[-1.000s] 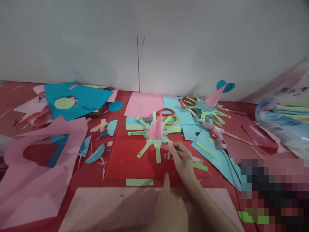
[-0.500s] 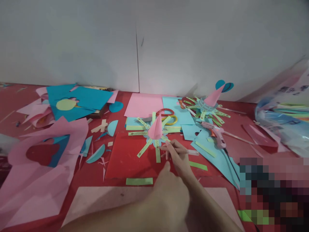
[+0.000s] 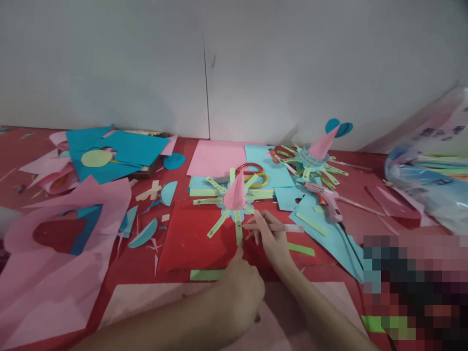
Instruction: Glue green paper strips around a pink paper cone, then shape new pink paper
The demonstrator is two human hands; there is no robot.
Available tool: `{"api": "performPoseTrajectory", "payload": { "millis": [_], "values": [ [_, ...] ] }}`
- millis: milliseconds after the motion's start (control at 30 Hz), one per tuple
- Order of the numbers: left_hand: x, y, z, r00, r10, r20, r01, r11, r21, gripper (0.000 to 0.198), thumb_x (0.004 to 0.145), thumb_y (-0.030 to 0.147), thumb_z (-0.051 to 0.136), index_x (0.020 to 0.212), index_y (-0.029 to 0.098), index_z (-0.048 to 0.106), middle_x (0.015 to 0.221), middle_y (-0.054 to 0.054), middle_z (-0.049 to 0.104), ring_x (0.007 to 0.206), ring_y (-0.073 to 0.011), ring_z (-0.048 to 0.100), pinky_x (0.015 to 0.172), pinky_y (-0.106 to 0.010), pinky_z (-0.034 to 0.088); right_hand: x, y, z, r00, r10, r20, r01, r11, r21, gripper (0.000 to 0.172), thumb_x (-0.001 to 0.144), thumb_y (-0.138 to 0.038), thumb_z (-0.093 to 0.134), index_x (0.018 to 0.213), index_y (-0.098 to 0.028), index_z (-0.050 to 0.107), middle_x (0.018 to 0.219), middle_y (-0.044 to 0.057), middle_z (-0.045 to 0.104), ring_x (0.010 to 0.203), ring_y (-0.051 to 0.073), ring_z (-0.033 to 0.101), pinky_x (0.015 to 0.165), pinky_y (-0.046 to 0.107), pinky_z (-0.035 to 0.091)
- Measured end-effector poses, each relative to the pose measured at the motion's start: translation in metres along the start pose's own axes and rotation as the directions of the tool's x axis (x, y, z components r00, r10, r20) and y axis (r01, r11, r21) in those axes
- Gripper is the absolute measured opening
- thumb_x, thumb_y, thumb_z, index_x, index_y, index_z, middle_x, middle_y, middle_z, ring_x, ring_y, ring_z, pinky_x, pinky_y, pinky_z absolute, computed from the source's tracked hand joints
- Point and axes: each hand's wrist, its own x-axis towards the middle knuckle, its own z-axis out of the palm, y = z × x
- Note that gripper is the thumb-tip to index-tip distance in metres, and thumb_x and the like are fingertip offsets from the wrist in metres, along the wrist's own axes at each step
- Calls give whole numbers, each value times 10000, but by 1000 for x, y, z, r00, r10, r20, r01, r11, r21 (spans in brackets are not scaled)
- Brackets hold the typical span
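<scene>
My right hand (image 3: 272,236) is closed around a pen (image 3: 292,228) with a clear end, its tip at a light green paper strip (image 3: 238,226) that bears dark marks. My left hand (image 3: 241,275) has its index finger stretched to the strip's near end, the other fingers curled; its thumb is hidden. The strip is one of several radiating from a pale blue scalloped paper base (image 3: 248,208). On that base stands a pink paper cone (image 3: 235,192). Beneath lies a red sheet (image 3: 193,234).
Scissors (image 3: 260,180) with red and yellow handles lie behind the cone. A similar decorated cone (image 3: 323,144) stands back right, near a pink glue gun (image 3: 331,202). Pink cut paper (image 3: 106,273) lies left, a plastic bag (image 3: 431,170) right. A green strip (image 3: 206,275) lies in front.
My left hand has moved forward and slightly left, its index finger reaching the strip's end. My right hand has shifted slightly right with the pen. The view has moved slightly.
</scene>
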Motion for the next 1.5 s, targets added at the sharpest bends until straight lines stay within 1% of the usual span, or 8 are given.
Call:
{"api": "performPoseTrajectory", "payload": {
  "millis": [133, 233, 500, 867, 967, 1100, 1333, 1500],
  "values": [
    [0, 3, -11, 991, 24, 132, -40, 992, 120, 232, 438, 383, 756, 540, 194, 666, 524, -75, 666, 562, -234, 592, 878, -535, 333, -3, 1, 1, 998, -12, -57, 12, 1000, -8, 379, 844, -470, 441, 621, -179, 538, 489, -30, 548, 335, 67, 410, 463, 232, 469],
    [1, 5, -21, 977, -3, 215, -24, 992, 124, 296, 446, 421, 761, 590, 172, 692, 528, -100, 666, 533, -240, 592, 862, -578, 317, -3, 3, 1, 998, -2, -62, -1, 999, -45, 386, 843, -483, 435, 620, -186, 542, 415, -46, 486, 350, 87, 447, 441, 222, 451],
    [1, 9, -14, 978, -39, 204, -4, 978, 206, 285, 428, 383, 781, 633, 201, 701, 605, -104, 687, 652, -279, 612, 868, -609, 278, 0, 3, 2, 997, 52, -59, -53, 998, -13, 391, 815, -514, 464, 609, -188, 531, 394, -56, 481, 316, 77, 394, 428, 226, 451],
    [-1, 4, -6, 995, -39, 94, 38, 999, 7, 242, 451, 402, 764, 487, 198, 637, 497, -58, 640, 558, -234, 589, 834, -513, 358, 1, 5, 4, 998, 50, -42, -51, 998, -23, 411, 806, -537, 454, 617, -184, 547, 415, -37, 523, 301, 78, 376, 400, 232, 431],
    [-1, 6, -12, 984, -37, 173, 22, 996, 84, 220, 454, 371, 769, 554, 200, 675, 541, -78, 659, 588, -245, 593, 814, -500, 364, 1, 2, 3, 1000, 28, -11, -29, 995, -94, 377, 810, -505, 468, 633, -185, 556, 504, -13, 587, 335, 86, 432, 407, 229, 411],
    [0, 10, -20, 968, -55, 244, 14, 985, 169, 230, 504, 352, 755, 648, 176, 714, 547, -114, 657, 623, -268, 597, 816, -514, 343, -1, 0, 1, 1000, -13, -4, 12, 979, -204, 328, 797, -430, 534, 565, -201, 490, 413, -49, 477, 439, 120, 535, 524, 235, 451],
    [1, 6, -1, 995, -63, 76, 66, 997, -32, 99, 509, 313, 735, 515, 240, 669, 526, -70, 648, 654, -265, 584, 841, -512, 326, 0, 6, 0, 1000, -21, -13, 18, 975, -219, 366, 778, -462, 539, 551, -208, 402, 475, -27, 527, 447, 132, 567, 423, 214, 407],
    [2, 3, 3, 999, -32, 34, 36, 991, -127, 112, 506, 259, 740, 477, 203, 648, 509, -86, 640, 646, -272, 586, 804, -494, 355, -2, 0, 1, 1000, -14, 2, 14, 974, -226, 365, 783, -445, 540, 544, -221, 377, 407, -60, 436, 436, 133, 549, 460, 229, 433]
  ]
}}
